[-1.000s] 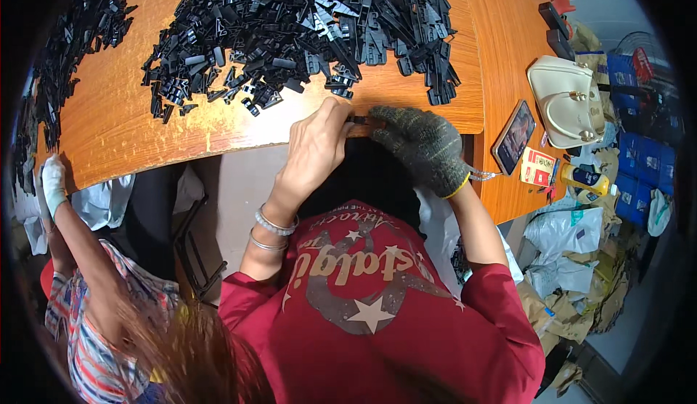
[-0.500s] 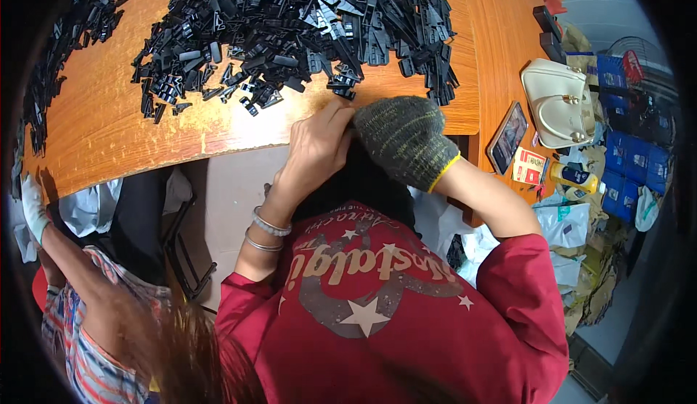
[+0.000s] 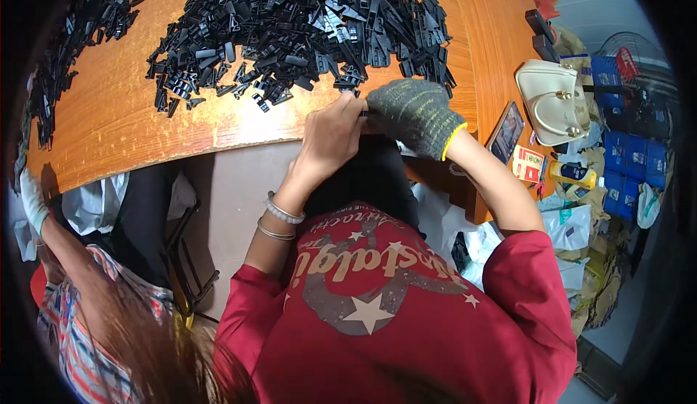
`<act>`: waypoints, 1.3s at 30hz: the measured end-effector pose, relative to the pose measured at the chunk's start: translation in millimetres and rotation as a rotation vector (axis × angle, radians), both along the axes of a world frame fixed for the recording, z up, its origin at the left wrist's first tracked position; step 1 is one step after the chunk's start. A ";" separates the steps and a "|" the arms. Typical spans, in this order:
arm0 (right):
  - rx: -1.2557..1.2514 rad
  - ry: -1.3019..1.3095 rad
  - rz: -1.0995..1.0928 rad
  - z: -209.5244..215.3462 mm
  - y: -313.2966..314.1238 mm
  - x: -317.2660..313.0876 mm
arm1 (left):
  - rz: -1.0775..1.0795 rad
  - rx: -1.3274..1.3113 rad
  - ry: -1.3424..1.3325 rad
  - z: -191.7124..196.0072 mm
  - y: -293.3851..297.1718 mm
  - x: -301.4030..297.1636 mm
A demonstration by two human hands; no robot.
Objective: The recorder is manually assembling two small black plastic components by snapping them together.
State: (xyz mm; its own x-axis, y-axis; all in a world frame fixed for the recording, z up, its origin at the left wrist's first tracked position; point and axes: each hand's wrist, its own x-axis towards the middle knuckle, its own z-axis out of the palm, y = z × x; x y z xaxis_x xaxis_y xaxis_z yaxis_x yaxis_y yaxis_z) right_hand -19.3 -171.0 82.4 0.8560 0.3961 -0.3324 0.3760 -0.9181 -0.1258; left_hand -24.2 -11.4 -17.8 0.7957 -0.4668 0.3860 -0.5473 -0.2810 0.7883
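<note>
At the table's front edge my bare left hand (image 3: 330, 134) is closed, thumb and fingers pinched together. A bit of a small black plastic piece (image 3: 364, 113) shows at its fingertips. Right against it is my right hand (image 3: 415, 116), in a dark grey knitted glove with a yellow cuff. That hand is curled closed, and its fingertips and whatever they grip are hidden from this view. Just beyond both hands lies a large heap of black plastic clips and parts (image 3: 290, 30), with a few loose ones along its near side.
Another heap of black parts (image 3: 62, 63) lies at the table's left, beside a co-worker's gloved hand (image 3: 33, 199). On the right are a cream handbag (image 3: 552, 103), a phone (image 3: 506, 132), a red-and-white card (image 3: 528, 164) and a yellow bottle (image 3: 573, 174). Bags fill the floor there.
The view has shifted slightly. Both hands stay together at the table edge; the gloved right hand has tilted and moved a little up and right.
</note>
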 end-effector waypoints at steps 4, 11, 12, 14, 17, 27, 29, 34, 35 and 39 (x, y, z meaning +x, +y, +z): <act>-0.062 0.038 0.056 4.8 -1.4 4.4 | -0.003 -0.065 -0.004 2.9 -1.8 0.5; -0.023 0.013 -0.010 -13.3 -25.5 -13.2 | 0.068 -0.070 -0.012 3.4 0.6 -4.0; 0.014 0.006 -0.033 -14.5 -27.0 -16.2 | 0.069 -0.055 -0.009 4.6 1.7 -4.4; 0.053 -0.005 -0.062 -17.9 -30.6 -18.8 | 0.064 -0.040 -0.009 6.3 1.8 -4.0; 0.132 -0.037 -0.083 -26.1 -35.5 -21.9 | 0.085 -0.011 0.011 7.7 1.1 -4.9; 0.681 0.029 -0.162 -27.9 -44.2 -43.7 | -0.176 -0.730 0.946 20.1 19.4 -9.5; 0.913 0.139 -0.430 -15.6 -29.4 -49.1 | -0.167 -0.795 1.015 21.6 18.5 -11.2; 1.273 0.338 -0.449 -20.5 -28.1 -56.4 | -0.119 -0.671 1.064 31.6 10.4 -13.1; 1.267 0.350 -0.478 -22.0 -27.2 -57.6 | -0.131 -0.680 1.085 33.9 9.4 -13.5; 1.202 0.301 -0.440 -14.1 -22.3 -61.4 | -0.044 -0.562 0.989 40.3 0.7 -19.2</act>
